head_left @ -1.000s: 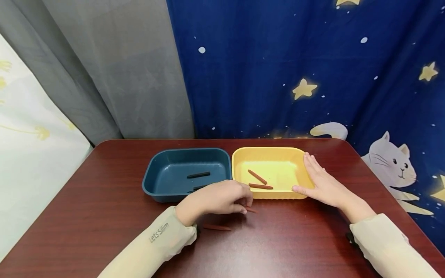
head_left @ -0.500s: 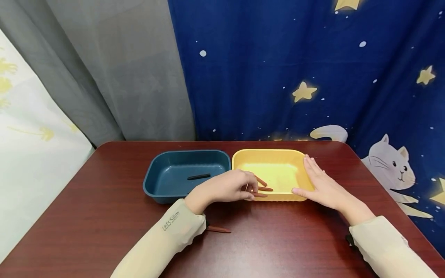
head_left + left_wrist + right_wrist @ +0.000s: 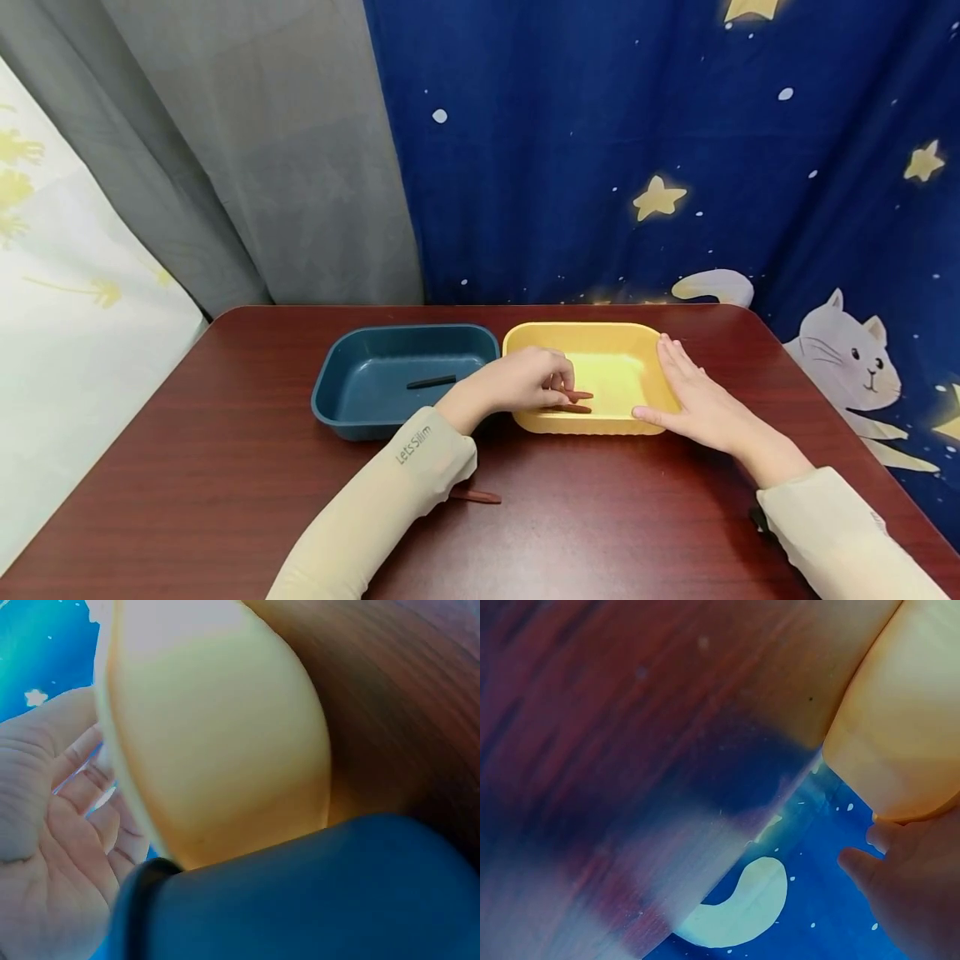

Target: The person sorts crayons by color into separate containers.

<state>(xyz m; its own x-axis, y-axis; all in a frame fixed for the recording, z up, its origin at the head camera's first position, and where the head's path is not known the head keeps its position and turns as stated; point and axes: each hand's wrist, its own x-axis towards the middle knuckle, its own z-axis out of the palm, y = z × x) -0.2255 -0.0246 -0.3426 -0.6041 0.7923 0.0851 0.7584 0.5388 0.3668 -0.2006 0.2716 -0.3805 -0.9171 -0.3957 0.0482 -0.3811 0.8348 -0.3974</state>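
Note:
In the head view my left hand (image 3: 521, 382) reaches over the near left rim of the yellow bin (image 3: 600, 333). Its thumb and fingers pinch a reddish-brown crayon (image 3: 581, 395), whose tapered end sticks out to the right. Just below it another reddish-brown crayon (image 3: 576, 409) lies in the bin, partly covered by the fingertips. Against the bin's right side rests my right hand (image 3: 701, 400), its fingers straight along the rim and its thumb at the near corner. The left wrist view shows the left palm (image 3: 52, 825) beside the bin's wall; the crayons are hidden there.
A dark blue bin (image 3: 367, 421) stands directly left of the yellow one, with a black crayon (image 3: 431, 382) inside. One more reddish-brown crayon (image 3: 478, 497) lies on the wooden table (image 3: 600, 517), partly behind the left sleeve. Curtains (image 3: 525, 167) hang behind the table's far edge.
My left hand has lifted a reddish-brown crayon off the table and carried it up and right, over the near rim into the yellow bin. The right hand has stayed put.

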